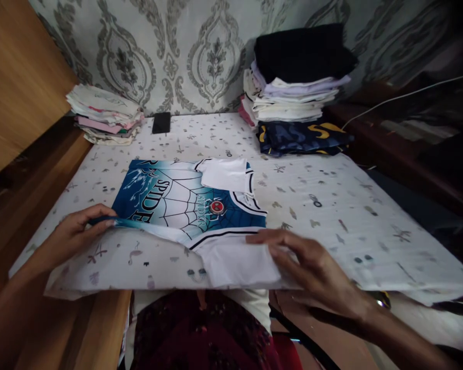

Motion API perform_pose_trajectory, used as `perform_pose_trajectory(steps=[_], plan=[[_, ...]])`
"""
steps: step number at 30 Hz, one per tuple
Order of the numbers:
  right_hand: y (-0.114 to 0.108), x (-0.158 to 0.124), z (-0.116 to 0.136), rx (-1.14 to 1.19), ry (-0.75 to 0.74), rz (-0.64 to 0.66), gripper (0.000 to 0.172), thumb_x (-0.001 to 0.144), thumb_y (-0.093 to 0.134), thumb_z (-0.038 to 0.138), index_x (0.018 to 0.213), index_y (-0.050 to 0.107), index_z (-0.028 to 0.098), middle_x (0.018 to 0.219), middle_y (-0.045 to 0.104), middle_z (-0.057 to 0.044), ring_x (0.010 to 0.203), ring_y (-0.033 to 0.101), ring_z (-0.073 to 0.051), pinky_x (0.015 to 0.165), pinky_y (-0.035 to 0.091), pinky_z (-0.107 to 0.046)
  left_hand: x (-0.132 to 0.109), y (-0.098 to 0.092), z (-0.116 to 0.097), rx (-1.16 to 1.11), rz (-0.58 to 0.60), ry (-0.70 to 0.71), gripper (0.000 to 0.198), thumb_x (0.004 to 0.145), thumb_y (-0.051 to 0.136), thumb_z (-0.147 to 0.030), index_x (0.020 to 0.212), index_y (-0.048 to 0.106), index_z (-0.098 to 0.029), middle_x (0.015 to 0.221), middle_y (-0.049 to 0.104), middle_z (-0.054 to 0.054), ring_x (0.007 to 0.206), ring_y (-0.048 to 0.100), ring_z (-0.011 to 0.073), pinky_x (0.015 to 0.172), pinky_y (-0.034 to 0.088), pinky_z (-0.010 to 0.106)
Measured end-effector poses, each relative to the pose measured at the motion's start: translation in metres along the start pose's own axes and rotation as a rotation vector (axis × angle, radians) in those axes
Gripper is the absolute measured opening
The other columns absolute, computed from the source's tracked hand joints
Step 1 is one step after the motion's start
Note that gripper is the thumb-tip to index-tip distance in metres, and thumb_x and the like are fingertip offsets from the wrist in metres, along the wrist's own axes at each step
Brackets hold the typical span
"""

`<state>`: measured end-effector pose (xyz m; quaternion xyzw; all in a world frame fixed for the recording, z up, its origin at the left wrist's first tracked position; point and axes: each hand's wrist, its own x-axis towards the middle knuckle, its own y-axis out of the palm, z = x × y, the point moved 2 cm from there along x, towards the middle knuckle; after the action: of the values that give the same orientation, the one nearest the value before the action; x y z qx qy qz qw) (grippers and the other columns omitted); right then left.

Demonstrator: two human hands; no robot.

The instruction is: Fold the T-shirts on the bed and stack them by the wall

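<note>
A blue and white T-shirt (177,203) with a spider-web print lies flat on the cloth-covered table, its neck toward the right. Its far white sleeve (226,173) is folded inward over the body, while the near white sleeve (237,264) spreads toward the table's front edge. My left hand (83,226) pinches the near hem corner between thumb and fingers, lifting that edge slightly. At the near shoulder, my right hand (301,254) has its fingers at the sleeve seam, thumb and fingers closed about the white fabric. Part of that grip is blurred.
A pile of folded clothes (106,115) stands at the back left, with a black phone (161,123) beside it. A taller clothes stack (297,97) stands at the back right against the patterned wall. Wooden furniture (19,77) borders the left; a white cable (405,97) runs at right.
</note>
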<state>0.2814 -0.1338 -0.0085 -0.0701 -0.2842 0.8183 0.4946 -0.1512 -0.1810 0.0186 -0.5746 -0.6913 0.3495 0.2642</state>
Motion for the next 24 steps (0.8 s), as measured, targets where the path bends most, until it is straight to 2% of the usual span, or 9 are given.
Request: perform_pose_trajectory(steps=[3,5,7,9,13,16,19,22,24], plan=[[-0.005,0.042,-0.018,0.225,0.289,-0.18,0.031,0.085,0.065,0.053,0.077,0.059,0.023,0.064,0.06,0.0,0.057,0.058,-0.015,0.052,0.051,-0.026,0.025,0.004,-0.005,-0.132,0.033,-0.037,0.035,0.069,0.067,-0.052,0.086,0.067,-0.022,0.074,0.065,0.001,0.068,0.054,0.0164,0.06,0.044,0.025],[-0.004,0.065,-0.034,0.379,0.463,-0.203,0.041,0.075,0.073,0.058,0.072,0.053,0.023,0.055,0.051,0.004,0.048,0.049,-0.012,0.044,0.044,-0.023,0.037,0.01,-0.004,-0.145,0.011,-0.103,0.036,0.069,0.066,-0.051,0.089,0.066,-0.021,0.062,0.056,-0.004,0.057,0.045,0.013,0.052,0.036,0.022],[-0.002,0.076,-0.044,0.458,0.548,-0.179,0.044,0.069,0.077,0.059,0.074,0.053,0.022,0.055,0.049,0.005,0.045,0.045,-0.009,0.041,0.04,-0.021,0.042,0.016,-0.003,-0.12,-0.002,-0.145,0.039,0.07,0.063,-0.052,0.093,0.065,-0.02,0.052,0.044,-0.008,0.05,0.035,0.0114,0.047,0.027,0.022],[-0.001,0.077,-0.047,0.474,0.558,-0.183,0.043,0.07,0.076,0.059,0.08,0.056,0.022,0.061,0.053,0.004,0.047,0.047,-0.009,0.041,0.039,-0.02,0.042,0.021,-0.003,-0.104,-0.041,-0.145,0.041,0.071,0.062,-0.053,0.097,0.065,-0.02,0.051,0.041,-0.009,0.049,0.034,0.0115,0.048,0.026,0.022],[0.001,0.066,-0.041,0.44,0.527,-0.227,0.044,0.076,0.071,0.06,0.095,0.061,0.022,0.067,0.055,0.003,0.05,0.05,-0.009,0.042,0.04,-0.02,0.04,0.025,-0.002,-0.074,-0.108,-0.089,0.042,0.073,0.061,-0.053,0.098,0.065,-0.019,0.055,0.045,-0.007,0.055,0.039,0.0129,0.053,0.031,0.024],[0.005,0.061,-0.039,0.357,0.444,-0.22,0.055,0.073,0.077,0.054,0.114,0.059,0.023,0.063,0.048,0.008,0.049,0.043,-0.008,0.041,0.035,-0.019,0.041,0.026,0.003,-0.053,-0.114,-0.068,0.042,0.075,0.06,-0.054,0.1,0.064,-0.02,0.063,0.054,-0.004,0.06,0.044,0.0144,0.058,0.035,0.024],[0.007,0.061,-0.041,0.306,0.364,-0.209,0.069,0.068,0.081,0.045,0.128,0.056,0.024,0.073,0.051,0.007,0.051,0.044,-0.007,0.043,0.036,-0.019,0.04,0.026,0.007,0.006,-0.112,-0.042,0.039,0.079,0.057,-0.054,0.1,0.063,-0.021,0.072,0.059,-0.002,0.066,0.049,0.0162,0.063,0.039,0.025],[0.004,0.061,-0.043,0.239,0.333,-0.204,0.068,0.07,0.078,0.04,0.133,0.055,0.025,0.088,0.058,0.002,0.055,0.049,-0.008,0.047,0.04,-0.021,0.035,0.024,-0.002,0.252,-0.14,-0.038,0.038,0.086,0.049,-0.054,0.104,0.063,-0.023,0.077,0.06,0.0,0.07,0.053,0.02,0.065,0.04,0.029],[0.001,0.063,-0.044,0.153,0.313,-0.204,0.064,0.074,0.073,0.039,0.134,0.056,0.024,0.094,0.061,-0.001,0.053,0.05,-0.008,0.048,0.041,-0.023,0.033,0.025,-0.018,0.47,-0.203,0.021,0.039,0.091,0.042,-0.053,0.106,0.063,-0.024,0.093,0.065,0.006,0.086,0.059,0.0264,0.072,0.043,0.034]])
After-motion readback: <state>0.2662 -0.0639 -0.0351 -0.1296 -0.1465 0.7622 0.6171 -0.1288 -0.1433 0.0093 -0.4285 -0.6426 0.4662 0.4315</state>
